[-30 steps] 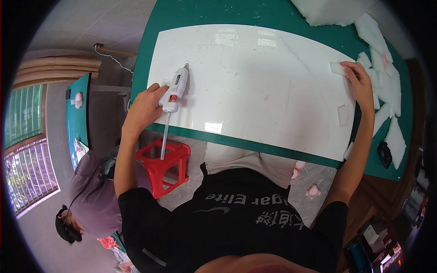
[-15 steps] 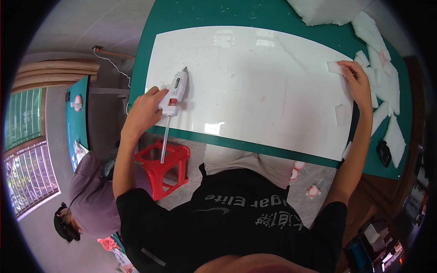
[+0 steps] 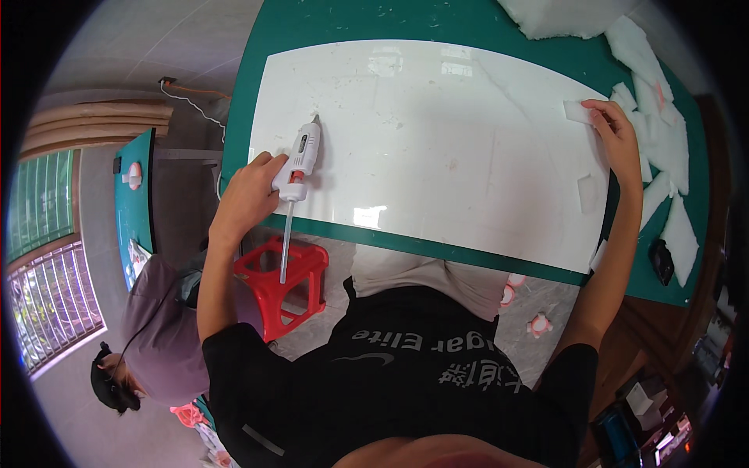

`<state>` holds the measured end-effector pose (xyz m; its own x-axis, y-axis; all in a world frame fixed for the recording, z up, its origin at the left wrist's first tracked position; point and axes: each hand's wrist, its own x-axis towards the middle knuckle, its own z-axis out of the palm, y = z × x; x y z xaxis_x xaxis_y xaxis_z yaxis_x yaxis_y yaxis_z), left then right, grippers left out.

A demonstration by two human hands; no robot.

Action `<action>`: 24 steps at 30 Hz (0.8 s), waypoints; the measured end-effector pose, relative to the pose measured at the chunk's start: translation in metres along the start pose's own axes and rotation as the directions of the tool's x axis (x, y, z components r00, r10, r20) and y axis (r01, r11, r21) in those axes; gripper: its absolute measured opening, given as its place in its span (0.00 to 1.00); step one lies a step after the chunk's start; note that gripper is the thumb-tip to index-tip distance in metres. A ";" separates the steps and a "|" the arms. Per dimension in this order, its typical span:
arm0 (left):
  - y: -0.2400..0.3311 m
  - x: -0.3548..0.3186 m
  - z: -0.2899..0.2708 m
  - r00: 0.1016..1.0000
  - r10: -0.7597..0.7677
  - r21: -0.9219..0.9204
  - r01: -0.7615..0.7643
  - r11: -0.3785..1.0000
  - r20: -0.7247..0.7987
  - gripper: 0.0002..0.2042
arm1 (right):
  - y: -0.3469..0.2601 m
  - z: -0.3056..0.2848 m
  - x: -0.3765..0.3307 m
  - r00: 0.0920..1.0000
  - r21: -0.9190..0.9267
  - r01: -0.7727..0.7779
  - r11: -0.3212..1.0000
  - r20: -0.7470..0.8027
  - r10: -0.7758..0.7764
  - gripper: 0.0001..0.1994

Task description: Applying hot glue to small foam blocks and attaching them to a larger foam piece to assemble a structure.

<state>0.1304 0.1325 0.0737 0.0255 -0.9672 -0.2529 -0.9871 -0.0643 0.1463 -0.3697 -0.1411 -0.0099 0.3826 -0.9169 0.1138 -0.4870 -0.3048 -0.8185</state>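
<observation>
My left hand point(image 3: 251, 193) grips a white glue gun point(image 3: 299, 160) with an orange trigger, its nozzle pointing up onto the left part of a large glossy white board point(image 3: 437, 132). A translucent glue stick point(image 3: 285, 248) sticks out of the gun's back past the table edge. My right hand point(image 3: 616, 136) rests at the board's right edge with its fingers on a small white foam piece point(image 3: 578, 111). The board lies on a green table point(image 3: 343, 19).
Several white foam scraps point(image 3: 659, 140) lie along the table's right side, with a small black object point(image 3: 662, 261) near the front right. A red plastic stool point(image 3: 277, 285) stands below the table edge. Another person in a grey top point(image 3: 156, 320) crouches at the lower left.
My left hand has shifted the glue gun slightly, its nozzle now further onto the board. My right hand stays on the foam piece at the right edge.
</observation>
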 end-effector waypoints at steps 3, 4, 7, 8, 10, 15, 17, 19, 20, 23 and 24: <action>0.000 0.002 0.002 1.000 0.000 -0.017 0.000 1.000 -0.027 0.22 | 0.001 -0.002 0.000 1.000 -0.011 -0.024 1.000 -0.002 0.024 0.08; 0.000 0.002 0.002 1.000 -0.006 -0.015 0.006 1.000 -0.008 0.22 | 0.002 -0.002 0.000 1.000 -0.011 -0.022 1.000 -0.001 0.022 0.08; 0.001 0.003 0.003 1.000 -0.021 -0.022 0.021 1.000 0.013 0.22 | 0.003 -0.001 0.000 1.000 0.005 -0.013 1.000 -0.001 0.013 0.08; 0.001 0.004 0.002 0.999 -0.033 -0.032 0.033 0.999 0.017 0.22 | 0.003 0.000 0.000 1.000 0.011 0.008 1.000 -0.002 -0.008 0.08; -0.001 0.004 0.002 1.000 -0.026 -0.051 0.027 0.998 0.016 0.22 | 0.003 0.000 0.001 1.000 0.017 0.029 0.999 -0.004 -0.029 0.08; -0.001 0.006 0.002 1.000 -0.018 -0.085 0.017 0.996 -0.001 0.23 | 0.004 -0.002 0.001 1.000 -0.002 0.005 1.000 0.020 -0.005 0.09; -0.002 0.005 0.002 0.999 -0.022 -0.109 0.025 0.994 0.025 0.24 | 0.003 -0.001 0.000 1.000 -0.005 -0.002 1.000 0.018 0.002 0.08; -0.003 0.006 0.003 0.999 -0.022 -0.108 0.025 0.994 0.025 0.24 | 0.003 -0.001 0.000 1.000 -0.008 -0.008 1.000 0.017 0.008 0.08; -0.004 0.007 0.003 1.000 -0.021 -0.105 0.023 0.994 0.023 0.24 | 0.003 -0.002 0.000 1.000 -0.011 -0.005 1.000 0.017 0.006 0.08; -0.005 0.006 0.004 1.000 -0.017 -0.110 0.019 0.994 0.024 0.24 | 0.002 -0.001 0.000 1.000 -0.013 0.003 1.000 0.016 -0.003 0.08; -0.004 0.006 0.005 1.000 -0.017 -0.110 0.019 0.994 0.024 0.24 | 0.002 -0.001 -0.001 1.000 -0.011 0.008 1.000 0.016 -0.008 0.08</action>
<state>0.1339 0.1276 0.0671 0.0383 -0.9599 -0.2778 -0.9630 -0.1096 0.2460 -0.3714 -0.1414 -0.0113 0.3989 -0.9102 0.1115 -0.4922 -0.3151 -0.8114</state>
